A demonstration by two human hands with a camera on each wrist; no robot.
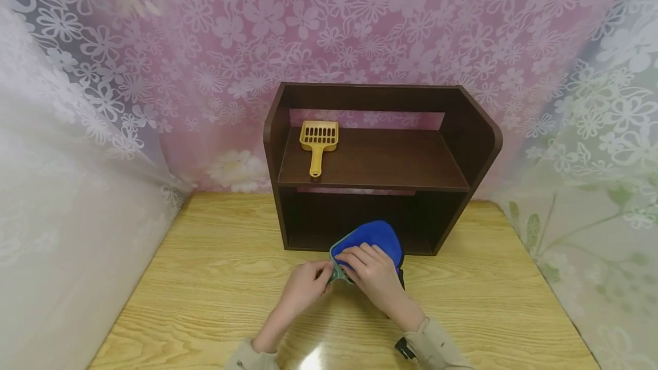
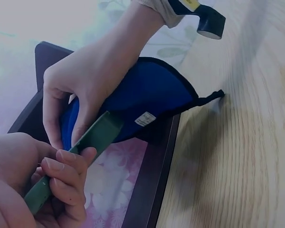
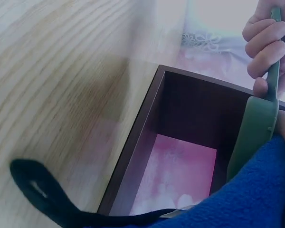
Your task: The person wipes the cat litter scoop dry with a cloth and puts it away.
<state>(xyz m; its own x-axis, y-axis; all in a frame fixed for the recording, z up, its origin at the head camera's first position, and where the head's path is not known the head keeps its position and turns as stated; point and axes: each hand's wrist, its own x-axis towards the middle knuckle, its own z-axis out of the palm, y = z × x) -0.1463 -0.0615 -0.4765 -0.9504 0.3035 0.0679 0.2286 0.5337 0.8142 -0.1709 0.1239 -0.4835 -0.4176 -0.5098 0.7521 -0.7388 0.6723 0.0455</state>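
My left hand [image 1: 307,285] grips the handle of a green scoop [image 2: 102,135] and holds it above the table. A blue fleece cloth [image 1: 374,236] with dark edging lies against the scoop's head, whose green rim shows along the cloth's left side in the head view. My right hand [image 1: 372,273] holds this cloth, fingers bent over it and thumb close to the scoop. A white label [image 2: 145,118] and a dark hanging loop [image 3: 40,190] show at the cloth's edge. Most of the scoop's head is hidden behind cloth and fingers in the head view.
Just behind the hands stands a dark brown two-tier shelf [image 1: 380,188]. On its upper board lies a yellow slotted scoop [image 1: 319,140], handle toward me. The wood-grain table [image 1: 216,278] is bordered by floral curtains [image 1: 216,61] at the back and both sides.
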